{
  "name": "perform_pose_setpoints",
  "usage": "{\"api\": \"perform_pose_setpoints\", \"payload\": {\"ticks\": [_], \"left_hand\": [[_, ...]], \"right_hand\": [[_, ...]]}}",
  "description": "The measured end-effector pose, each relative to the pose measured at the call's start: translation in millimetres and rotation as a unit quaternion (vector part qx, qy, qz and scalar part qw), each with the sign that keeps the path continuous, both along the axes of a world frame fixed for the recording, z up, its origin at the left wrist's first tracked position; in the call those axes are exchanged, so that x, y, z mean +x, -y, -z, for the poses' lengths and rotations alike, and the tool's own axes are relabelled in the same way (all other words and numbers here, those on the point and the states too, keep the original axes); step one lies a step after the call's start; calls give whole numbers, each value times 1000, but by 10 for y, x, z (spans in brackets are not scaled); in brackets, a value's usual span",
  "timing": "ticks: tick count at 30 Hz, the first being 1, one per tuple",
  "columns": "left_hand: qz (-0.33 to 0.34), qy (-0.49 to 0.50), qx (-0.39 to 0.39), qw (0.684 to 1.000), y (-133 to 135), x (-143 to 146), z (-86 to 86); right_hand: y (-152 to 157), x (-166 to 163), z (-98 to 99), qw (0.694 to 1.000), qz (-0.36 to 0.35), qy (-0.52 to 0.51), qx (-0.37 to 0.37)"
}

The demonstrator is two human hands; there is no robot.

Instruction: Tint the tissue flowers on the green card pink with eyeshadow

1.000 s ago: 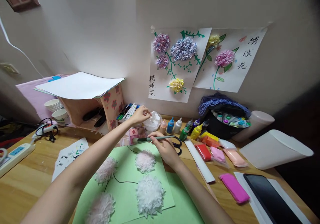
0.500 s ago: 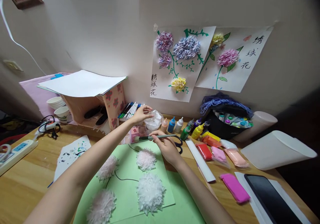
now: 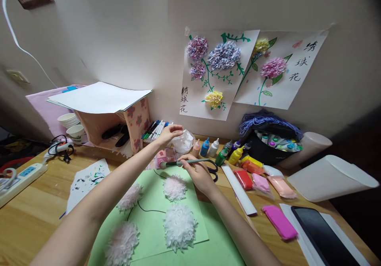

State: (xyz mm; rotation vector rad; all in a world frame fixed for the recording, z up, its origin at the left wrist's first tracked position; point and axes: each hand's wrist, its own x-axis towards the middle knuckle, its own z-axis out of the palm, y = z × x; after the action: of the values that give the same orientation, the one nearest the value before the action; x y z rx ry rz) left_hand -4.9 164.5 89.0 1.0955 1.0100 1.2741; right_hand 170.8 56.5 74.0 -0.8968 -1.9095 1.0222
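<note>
My right hand (image 3: 199,173) grips a green-handled brush (image 3: 183,163) that lies level, its bristle tip over a pink makeup palette (image 3: 165,155). My left hand (image 3: 169,133) hovers above the palette with its fingers stretched out and nothing in them, just left of a white bowl of tissue (image 3: 183,141). Below both hands lies a green paper sheet (image 3: 150,222) with several fluffy tissue flowers, one pinkish flower (image 3: 174,187) right under my right hand and a larger white flower (image 3: 179,225) nearer me.
Small paint bottles (image 3: 218,152) and black scissors (image 3: 213,171) stand right of my right hand. Coloured clay packs (image 3: 260,182), a white roll (image 3: 239,189) and a dark tablet (image 3: 321,234) lie further right. Markers (image 3: 154,129), a paper-topped box (image 3: 101,99) and a power strip (image 3: 20,177) are at left.
My left hand has let go of the white tissue by the bowl and its fingers have opened out. The right hand and brush have stayed nearly still.
</note>
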Motion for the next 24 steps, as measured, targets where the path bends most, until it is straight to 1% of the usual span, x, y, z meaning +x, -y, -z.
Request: {"api": "perform_pose_setpoints", "payload": {"ticks": [6, 12, 14, 16, 18, 19, 20, 22, 24], "left_hand": [[0, 26, -21, 999, 63, -27, -44], [-4, 31, -7, 999, 161, -35, -101], [-1, 27, 0, 1000, 237, -13, -152], [6, 26, 12, 1000, 388, 31, -256], [16, 36, 42, 998, 668, 99, -425], [25, 45, 66, 997, 867, 138, -529], [29, 51, 90, 994, 1104, 177, -639], [25, 34, 150, 988, 1664, 239, -844], [8, 34, 199, 979, 2260, 266, -990]], "right_hand": [[2, -13, 43, 1000, 5, -3, 2], [-4, -24, 53, 1000, 4, -3, 10], [-5, -22, 53, 1000, 3, -4, 10], [-6, -18, 55, 1000, 2, -5, 11], [-3, -16, 58, 1000, 4, -6, 11], [0, -16, 58, 1000, 5, -6, 10], [6, -17, 58, 1000, 6, -8, 11], [19, -19, 57, 1000, 4, -10, 20], [30, -20, 58, 999, -3, -7, 32]]}}
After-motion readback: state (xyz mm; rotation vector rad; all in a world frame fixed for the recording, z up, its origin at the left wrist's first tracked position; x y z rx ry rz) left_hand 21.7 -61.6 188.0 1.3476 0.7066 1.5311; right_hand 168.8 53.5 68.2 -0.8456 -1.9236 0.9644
